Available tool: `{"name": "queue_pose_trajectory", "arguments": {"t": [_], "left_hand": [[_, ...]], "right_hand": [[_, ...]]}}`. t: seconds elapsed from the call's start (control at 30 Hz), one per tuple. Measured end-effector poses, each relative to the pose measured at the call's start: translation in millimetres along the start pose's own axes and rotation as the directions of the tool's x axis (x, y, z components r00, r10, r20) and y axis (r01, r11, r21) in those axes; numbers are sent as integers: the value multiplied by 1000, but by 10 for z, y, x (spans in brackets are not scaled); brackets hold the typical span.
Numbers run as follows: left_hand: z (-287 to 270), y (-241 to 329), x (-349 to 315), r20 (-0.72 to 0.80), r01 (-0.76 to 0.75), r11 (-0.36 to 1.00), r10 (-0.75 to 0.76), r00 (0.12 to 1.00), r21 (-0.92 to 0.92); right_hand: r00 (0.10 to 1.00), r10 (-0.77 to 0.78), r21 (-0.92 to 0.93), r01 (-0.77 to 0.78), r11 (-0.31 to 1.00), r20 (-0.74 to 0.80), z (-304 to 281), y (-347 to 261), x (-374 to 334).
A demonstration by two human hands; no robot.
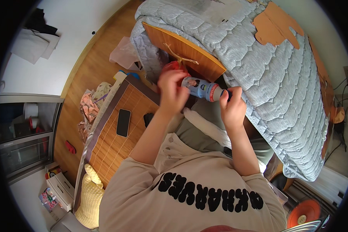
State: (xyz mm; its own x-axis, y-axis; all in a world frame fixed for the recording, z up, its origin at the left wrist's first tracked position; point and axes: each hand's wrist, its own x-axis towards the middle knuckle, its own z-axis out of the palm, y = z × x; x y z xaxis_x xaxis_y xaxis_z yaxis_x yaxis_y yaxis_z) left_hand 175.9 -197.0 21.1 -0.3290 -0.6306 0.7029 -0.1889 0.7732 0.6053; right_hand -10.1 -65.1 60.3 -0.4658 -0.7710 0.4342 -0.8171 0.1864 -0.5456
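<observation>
My right hand [234, 107] is closed round the dark-capped end of a light blue bottle [200, 88]. The bottle lies nearly sideways above my lap, with a picture on its side and a red band near the cap. At its other end is my left hand [171, 92], smeared by motion, so whether its fingers grip the bottle cannot be made out. Behind the left hand shows a shiny red thing [176, 66], partly hidden. Below the bottle, a long white soft thing [207, 127] lies across my grey-green trousers.
A black phone [123, 122] lies on the bamboo mat [108, 147] to my left. Ahead, a wooden board [189, 48] leans against the bed with its grey quilted cover [274, 85]. Torn cardboard [276, 24] rests on the bed. A yellow cushion [89, 201] sits at lower left.
</observation>
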Motion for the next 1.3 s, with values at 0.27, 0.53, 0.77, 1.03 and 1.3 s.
{"name": "queue_pose_trajectory", "arguments": {"t": [0.27, 0.53, 0.77, 1.03, 1.3], "left_hand": [[-102, -878, -187, 130, 347, 930, -362, 923, 123], [-215, -614, -514, -24, 439, 897, -438, 899, 54], [-508, -278, -400, 111, 218, 900, -278, 954, 378], [-624, 65, -184, 74, 401, 775, -495, 866, 489], [-573, 137, -148, 80, 331, 771, -440, 895, 544]], "right_hand": [[998, 38, 14, -39, 999, 47, -105, -71, -18], [998, 57, 73, -59, 996, 25, -183, -113, -69], [996, 56, 178, -68, 982, 67, -96, -274, -19], [997, -39, 139, 31, 990, 61, 89, -522, 154], [961, -274, 29, 273, 962, 47, 426, -852, 295]]}}
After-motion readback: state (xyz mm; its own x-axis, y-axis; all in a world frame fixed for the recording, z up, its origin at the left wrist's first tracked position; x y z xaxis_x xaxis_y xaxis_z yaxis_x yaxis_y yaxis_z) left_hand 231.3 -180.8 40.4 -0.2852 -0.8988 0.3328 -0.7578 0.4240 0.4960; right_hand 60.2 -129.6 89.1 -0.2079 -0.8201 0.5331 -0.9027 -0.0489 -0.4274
